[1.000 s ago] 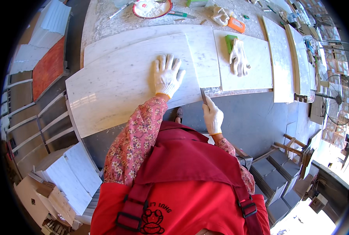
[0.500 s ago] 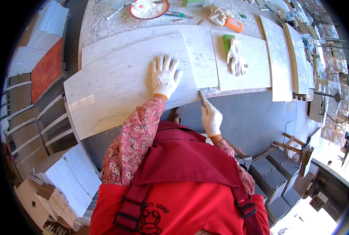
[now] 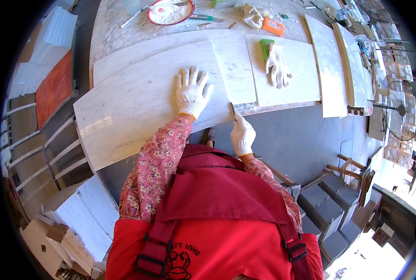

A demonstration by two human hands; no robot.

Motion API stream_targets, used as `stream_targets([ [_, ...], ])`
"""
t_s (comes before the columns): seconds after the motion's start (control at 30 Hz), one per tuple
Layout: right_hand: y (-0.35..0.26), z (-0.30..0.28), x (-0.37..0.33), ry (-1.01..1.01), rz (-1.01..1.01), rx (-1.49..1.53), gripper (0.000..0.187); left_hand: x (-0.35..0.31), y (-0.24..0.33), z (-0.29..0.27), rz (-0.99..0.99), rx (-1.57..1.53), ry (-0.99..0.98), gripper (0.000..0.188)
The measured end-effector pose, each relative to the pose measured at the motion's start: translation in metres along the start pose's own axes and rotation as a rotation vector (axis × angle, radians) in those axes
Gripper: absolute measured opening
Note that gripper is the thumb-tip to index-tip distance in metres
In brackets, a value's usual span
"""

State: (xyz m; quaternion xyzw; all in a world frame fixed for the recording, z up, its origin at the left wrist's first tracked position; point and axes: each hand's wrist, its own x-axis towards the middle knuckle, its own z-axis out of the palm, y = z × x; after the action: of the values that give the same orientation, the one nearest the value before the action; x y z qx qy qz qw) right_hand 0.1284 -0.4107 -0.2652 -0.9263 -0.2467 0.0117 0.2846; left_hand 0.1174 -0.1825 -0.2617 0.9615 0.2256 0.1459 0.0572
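Observation:
My left hand [image 3: 192,92], in a white knitted glove, lies flat with fingers spread on a white, grey-veined marble slab [image 3: 124,109]. At that slab's right edge, my gloved right hand [image 3: 243,135] is closed around a thin, dark, flat blade-like tool [image 3: 232,111]. The tool's tip points away from me, close against the edge near the front corner; whether it touches cannot be made out. Most of its grip is hidden in the glove. Beneath and beyond the slab lies another marble piece [image 3: 237,70], partly covered by it.
On the workbench [image 3: 119,39] are a red-rimmed bowl of white paste [image 3: 163,17], a green utility knife [image 3: 201,17] and an orange block [image 3: 273,26]. A spare white glove [image 3: 278,67] rests against a green block [image 3: 266,46] on a marble tile [image 3: 296,91]. Stacked slabs [image 3: 84,210] stand at left.
My right hand has shifted slightly left and away from me, and the tool leans at a different angle by the slab edge. My left hand stays flat on the slab. The view moved slightly.

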Motion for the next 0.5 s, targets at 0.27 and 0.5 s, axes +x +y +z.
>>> stream_targets([
  [0.27, 0.025, -0.009, 0.007, -0.059, 0.25, 0.371, 0.036, -0.003, -0.004, 0.003, 0.001, -0.024, 0.052, 0.046],
  [0.5, 0.009, -0.026, 0.002, -0.184, 0.178, 0.087, 0.037, -0.003, -0.001, 0.001, 0.007, 0.001, -0.005, 0.048],
])
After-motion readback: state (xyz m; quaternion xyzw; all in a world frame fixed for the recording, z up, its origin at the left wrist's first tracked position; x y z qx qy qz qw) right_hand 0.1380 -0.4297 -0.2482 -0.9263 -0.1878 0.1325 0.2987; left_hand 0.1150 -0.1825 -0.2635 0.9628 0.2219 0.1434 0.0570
